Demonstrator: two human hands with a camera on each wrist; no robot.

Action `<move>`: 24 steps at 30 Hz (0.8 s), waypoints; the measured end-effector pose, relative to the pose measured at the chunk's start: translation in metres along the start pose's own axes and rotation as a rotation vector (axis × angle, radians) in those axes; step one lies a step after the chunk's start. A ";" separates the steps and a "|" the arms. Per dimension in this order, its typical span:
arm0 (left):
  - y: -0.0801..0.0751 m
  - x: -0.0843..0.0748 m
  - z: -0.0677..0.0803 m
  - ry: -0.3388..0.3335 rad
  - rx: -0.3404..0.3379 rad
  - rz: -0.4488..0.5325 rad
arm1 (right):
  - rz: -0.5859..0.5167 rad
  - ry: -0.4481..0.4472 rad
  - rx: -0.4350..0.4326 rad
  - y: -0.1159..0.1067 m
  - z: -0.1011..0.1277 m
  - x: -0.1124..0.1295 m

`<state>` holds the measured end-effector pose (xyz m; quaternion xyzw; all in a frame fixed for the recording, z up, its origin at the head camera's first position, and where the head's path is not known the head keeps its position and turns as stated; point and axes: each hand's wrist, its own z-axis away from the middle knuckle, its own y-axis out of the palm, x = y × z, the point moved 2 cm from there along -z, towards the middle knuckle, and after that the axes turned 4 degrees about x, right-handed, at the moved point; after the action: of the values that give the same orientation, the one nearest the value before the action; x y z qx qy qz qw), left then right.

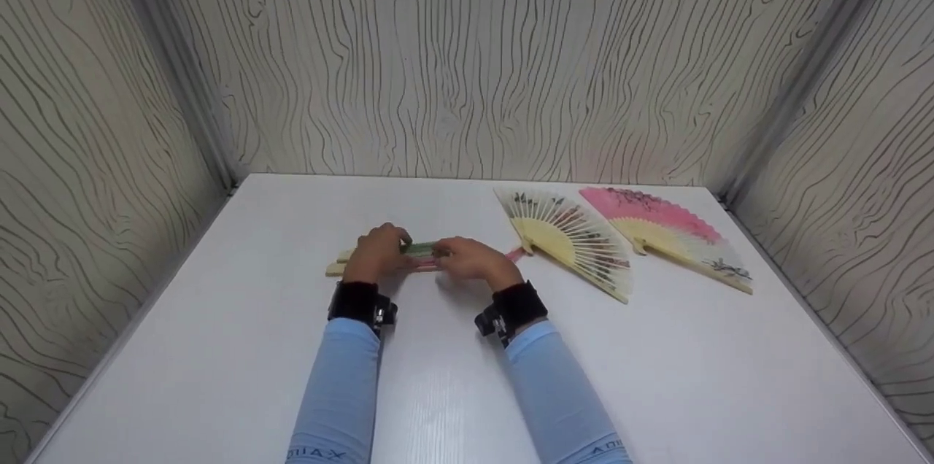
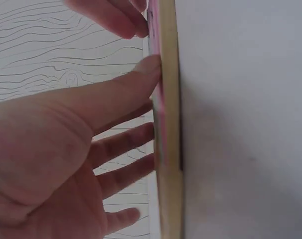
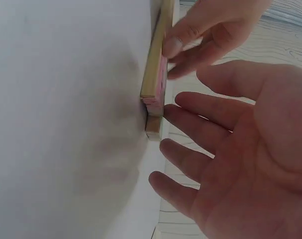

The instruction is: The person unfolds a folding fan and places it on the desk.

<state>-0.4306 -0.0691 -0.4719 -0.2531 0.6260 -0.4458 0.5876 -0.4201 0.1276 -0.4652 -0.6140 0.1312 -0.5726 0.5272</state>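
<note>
Two folded fans lie side by side on the white table, a green fan [image 1: 421,248] behind a pink fan [image 1: 425,262]. Their pale wooden ends jut out past my left hand [image 1: 377,251]. That hand holds them, thumb on the pink fan and fingertips over toward the green one. In the left wrist view the pink fan's wooden edge [image 2: 170,84] runs along the table. My right hand [image 1: 471,258] is at their right end. Its fingers [image 3: 206,127] are spread and fairly straight, fingertips right at the fans, with the thumb held away from them.
To the right lies an opened white fan [image 1: 569,238] with a flower print, a pink tassel [image 1: 516,254] beside its pivot. Farther right is an opened pink-and-white fan [image 1: 664,230]. Wood-grain panels [image 1: 452,63] enclose the table [image 1: 452,391] at the back and sides.
</note>
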 end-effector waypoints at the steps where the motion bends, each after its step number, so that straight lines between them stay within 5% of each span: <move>1: -0.001 -0.002 0.000 -0.004 0.013 0.010 | 0.010 -0.002 0.007 -0.002 0.002 0.000; 6: -0.002 -0.010 0.003 -0.036 0.061 0.035 | 0.072 -0.024 0.065 -0.011 0.010 -0.002; 13: 0.005 -0.021 0.004 -0.011 0.115 0.054 | 0.062 0.080 0.084 -0.022 0.023 -0.007; 24: 0.011 -0.019 -0.009 0.058 0.119 0.106 | -0.054 0.054 -0.119 -0.030 0.022 -0.021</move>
<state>-0.4337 -0.0451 -0.4722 -0.1714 0.6278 -0.4574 0.6061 -0.4211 0.1671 -0.4479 -0.6318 0.1626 -0.5942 0.4705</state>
